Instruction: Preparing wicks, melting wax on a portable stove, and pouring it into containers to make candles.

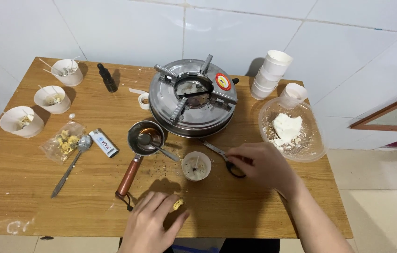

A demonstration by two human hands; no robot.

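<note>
My left hand [154, 222] rests on the wooden table [29, 197] near its front edge, pinching a small yellowish crumbly lump [177, 204] between thumb and fingers. My right hand [263, 165] grips the black handles of a pair of scissors [217, 151], which lie on the table with the blades pointing toward the stove. Between the hands stands a small white cup [196, 166] with a wick upright in its middle. Left of it is a small metal pan [145, 136] with a brown wooden handle and a spoon in it.
A round metal stove [192, 97] stands at the back centre. A clear plastic bowl [294, 132] of white wax is at the right, stacked white cups [269, 75] behind it. Three white cups, a lighter [104, 143], a spoon [71, 165], a bag of flowers and a dark dropper bottle [107, 78] are at the left.
</note>
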